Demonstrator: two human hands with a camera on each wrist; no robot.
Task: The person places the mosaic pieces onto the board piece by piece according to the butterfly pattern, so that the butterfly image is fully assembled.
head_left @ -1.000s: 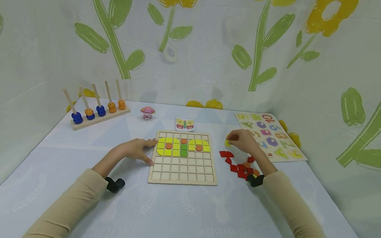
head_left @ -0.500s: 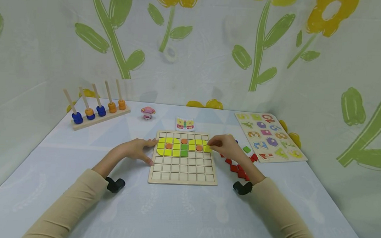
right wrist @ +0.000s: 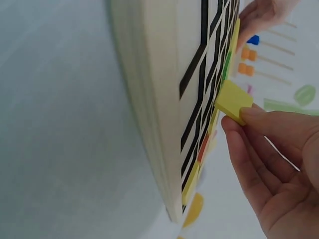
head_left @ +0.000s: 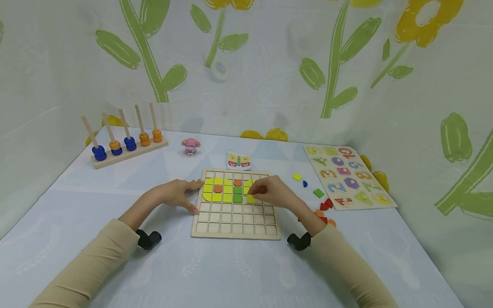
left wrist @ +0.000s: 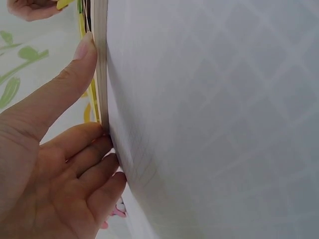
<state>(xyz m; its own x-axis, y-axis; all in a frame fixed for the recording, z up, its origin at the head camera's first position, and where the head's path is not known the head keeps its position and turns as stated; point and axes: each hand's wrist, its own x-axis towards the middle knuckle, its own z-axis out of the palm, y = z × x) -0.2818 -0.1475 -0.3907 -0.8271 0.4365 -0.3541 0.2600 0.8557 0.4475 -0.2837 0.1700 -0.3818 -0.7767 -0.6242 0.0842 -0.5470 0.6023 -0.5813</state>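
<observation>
My left hand point(head_left: 174, 194) rests against the left edge of a wooden grid board point(head_left: 226, 228), thumb and fingertips touching its side in the left wrist view. Over the right part of the board, my right hand point(head_left: 275, 193) pinches a yellow square tile point(right wrist: 233, 99) between thumb and fingers, tilted and close above the grid. Yellow tiles point(head_left: 227, 197), orange round tiles point(head_left: 218, 189) and green squares point(head_left: 237, 198) sit in the upper rows. The right hand hides part of those rows. A butterfly pattern card point(head_left: 239, 161) stands behind the board.
Loose red tiles point(head_left: 324, 206), a green square point(head_left: 318, 193), a yellow square point(head_left: 297, 177) and a blue half-round point(head_left: 305, 184) lie to the right, some reds behind the forearm. A number puzzle point(head_left: 350, 177), a pink figurine point(head_left: 191, 145) and a peg stacker point(head_left: 131, 152) stand farther back.
My right hand has picked up a yellow tile from the table at the right and carried it left over the board. The left hand has stayed at the board's left edge.
</observation>
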